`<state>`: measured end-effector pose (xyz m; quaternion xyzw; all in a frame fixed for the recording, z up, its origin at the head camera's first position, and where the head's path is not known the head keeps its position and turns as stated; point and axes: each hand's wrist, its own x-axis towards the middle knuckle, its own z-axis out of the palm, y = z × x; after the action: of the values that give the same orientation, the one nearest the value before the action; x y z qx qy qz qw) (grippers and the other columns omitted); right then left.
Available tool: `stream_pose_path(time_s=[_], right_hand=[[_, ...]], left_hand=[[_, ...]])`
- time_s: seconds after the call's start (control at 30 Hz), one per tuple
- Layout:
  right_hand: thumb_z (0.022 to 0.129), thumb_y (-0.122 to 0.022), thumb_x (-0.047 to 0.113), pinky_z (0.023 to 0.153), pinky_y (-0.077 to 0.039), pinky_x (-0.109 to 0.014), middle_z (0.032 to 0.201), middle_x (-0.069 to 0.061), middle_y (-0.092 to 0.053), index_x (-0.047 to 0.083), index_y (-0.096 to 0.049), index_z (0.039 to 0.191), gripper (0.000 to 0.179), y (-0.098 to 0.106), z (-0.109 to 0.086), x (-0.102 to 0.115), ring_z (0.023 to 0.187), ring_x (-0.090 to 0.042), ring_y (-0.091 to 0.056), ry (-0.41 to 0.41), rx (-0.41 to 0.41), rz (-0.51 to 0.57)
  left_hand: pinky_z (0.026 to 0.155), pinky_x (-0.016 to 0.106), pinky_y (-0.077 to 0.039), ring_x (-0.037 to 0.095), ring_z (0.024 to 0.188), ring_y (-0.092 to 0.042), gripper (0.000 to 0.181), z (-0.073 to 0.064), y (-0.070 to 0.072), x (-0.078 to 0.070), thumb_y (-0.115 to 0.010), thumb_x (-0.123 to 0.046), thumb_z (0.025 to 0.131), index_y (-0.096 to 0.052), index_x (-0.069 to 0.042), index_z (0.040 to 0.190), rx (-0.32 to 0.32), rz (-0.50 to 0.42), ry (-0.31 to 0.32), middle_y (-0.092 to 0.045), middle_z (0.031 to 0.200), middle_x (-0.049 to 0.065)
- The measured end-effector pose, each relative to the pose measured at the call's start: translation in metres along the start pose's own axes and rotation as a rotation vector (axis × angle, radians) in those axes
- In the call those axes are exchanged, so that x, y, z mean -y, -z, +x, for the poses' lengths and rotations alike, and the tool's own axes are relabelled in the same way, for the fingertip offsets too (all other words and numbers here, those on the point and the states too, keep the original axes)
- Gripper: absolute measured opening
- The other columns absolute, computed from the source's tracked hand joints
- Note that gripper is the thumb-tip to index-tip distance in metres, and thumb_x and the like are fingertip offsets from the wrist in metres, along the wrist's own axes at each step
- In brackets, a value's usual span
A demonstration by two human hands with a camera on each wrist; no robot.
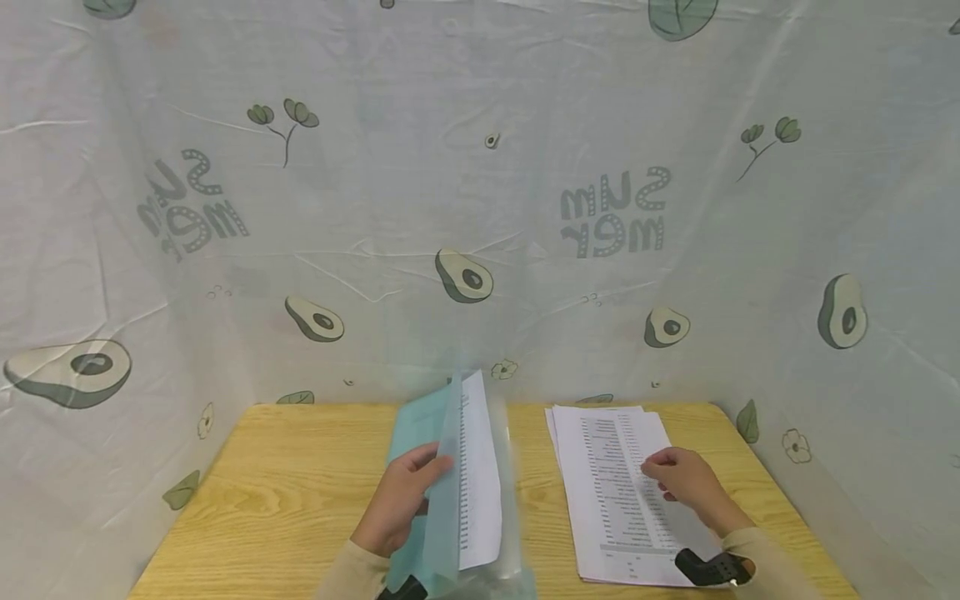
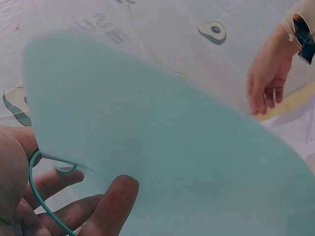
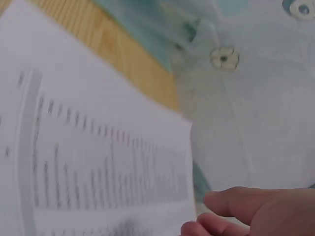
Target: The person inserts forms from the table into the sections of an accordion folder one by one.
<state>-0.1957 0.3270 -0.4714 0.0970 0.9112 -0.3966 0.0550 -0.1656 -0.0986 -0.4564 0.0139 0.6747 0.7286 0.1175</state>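
Observation:
My left hand [image 1: 407,493] grips the raised teal leaf of a clear-sleeve folder [image 1: 420,417], thumb over it and fingers behind. The left wrist view shows the translucent teal leaf [image 2: 138,128] large beside the thumb, with a thin teal elastic cord [image 2: 47,206] across the palm. A printed sheet [image 1: 480,492] stands tilted inside the folder. To the right, my right hand [image 1: 686,482] hovers above a stack of printed papers [image 1: 611,500], fingers loosely curled. In the right wrist view, a gap shows between thumb and fingers, near the edge of the papers [image 3: 98,118].
Both lie on a light wooden table [image 1: 300,467], folder at the middle and papers at the right. A pale curtain [image 1: 420,183] printed with avocados and leaves hangs behind and at both sides. A dark band [image 1: 712,568] circles the right wrist.

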Motion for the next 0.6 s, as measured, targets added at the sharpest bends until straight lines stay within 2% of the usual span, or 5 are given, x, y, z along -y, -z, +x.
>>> stream_pose_path(time_s=[0.17, 0.33, 0.5, 0.6], right_hand=[[0.094, -0.068, 0.014, 0.064, -0.048, -0.033, 0.086, -0.012, -0.058, -0.011, -0.061, 0.104, 0.028, 0.005, 0.003, -0.028, 0.077, -0.023, -0.054, -0.039, 0.005, -0.09], [0.092, -0.07, 0.015, 0.065, -0.046, -0.033, 0.09, -0.019, -0.06, -0.014, -0.058, 0.104, 0.033, 0.006, 0.004, -0.042, 0.079, -0.026, -0.056, -0.073, -0.002, -0.153], [0.09, -0.074, 0.02, 0.078, -0.049, -0.046, 0.099, -0.03, -0.06, -0.019, -0.053, 0.108, 0.048, 0.007, 0.004, -0.045, 0.087, -0.035, -0.058, -0.067, -0.023, -0.26], [0.089, -0.075, 0.022, 0.082, -0.048, -0.053, 0.1, -0.034, -0.059, -0.021, -0.05, 0.108, 0.054, 0.007, 0.004, -0.049, 0.089, -0.039, -0.059, -0.064, -0.037, -0.285]], left_hand=[[0.072, 0.039, -0.061, 0.024, 0.098, -0.072, 0.053, 0.0, 0.0, 0.002, -0.064, -0.03, 0.103, -0.056, 0.001, 0.145, -0.008, 0.001, 0.004, -0.067, 0.128, 0.021], [0.073, 0.039, -0.061, 0.025, 0.099, -0.072, 0.054, 0.0, 0.001, 0.003, -0.064, -0.031, 0.103, -0.056, 0.001, 0.145, 0.0, -0.001, 0.003, -0.067, 0.128, 0.021], [0.072, 0.038, -0.061, 0.025, 0.098, -0.072, 0.054, 0.0, 0.002, 0.003, -0.065, -0.032, 0.103, -0.056, 0.001, 0.145, 0.005, -0.007, 0.003, -0.067, 0.127, 0.021], [0.072, 0.038, -0.061, 0.025, 0.098, -0.072, 0.054, 0.0, 0.002, 0.003, -0.065, -0.031, 0.103, -0.056, 0.002, 0.145, 0.01, -0.007, 0.002, -0.067, 0.127, 0.021]])
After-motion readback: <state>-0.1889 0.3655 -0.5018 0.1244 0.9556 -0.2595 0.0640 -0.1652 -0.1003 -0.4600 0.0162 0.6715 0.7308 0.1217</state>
